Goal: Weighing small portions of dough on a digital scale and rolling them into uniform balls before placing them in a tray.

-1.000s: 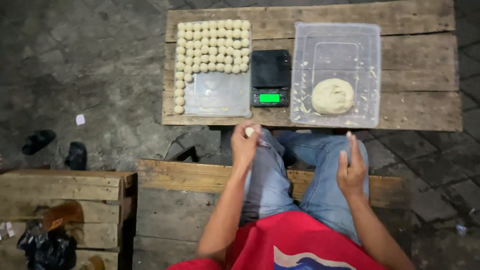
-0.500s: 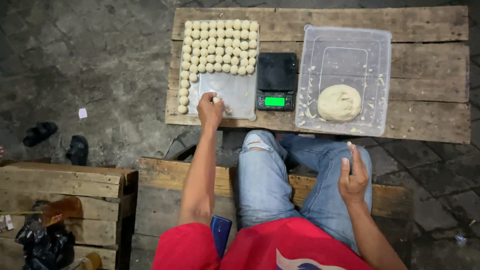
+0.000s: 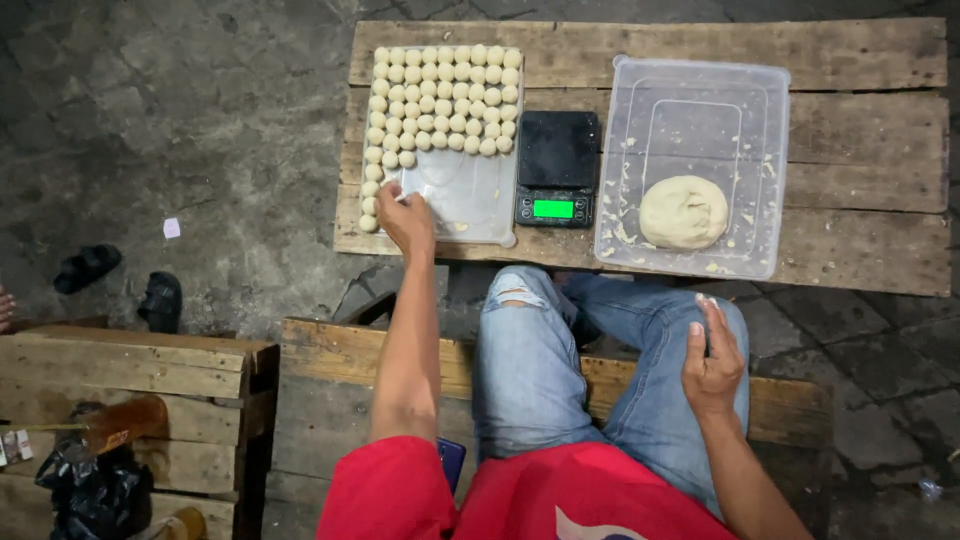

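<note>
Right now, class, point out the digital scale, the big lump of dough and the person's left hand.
digital scale (image 3: pixel 556 165): head view, middle of its black weighing plate.
big lump of dough (image 3: pixel 683 211): head view, centre of the lump.
left hand (image 3: pixel 406 217): head view, back of the hand.

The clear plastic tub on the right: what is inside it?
Inside the clear plastic tub lies one round dough lump, with small dough scraps on the floor. Whatever is beneath the lump is hidden.
</note>
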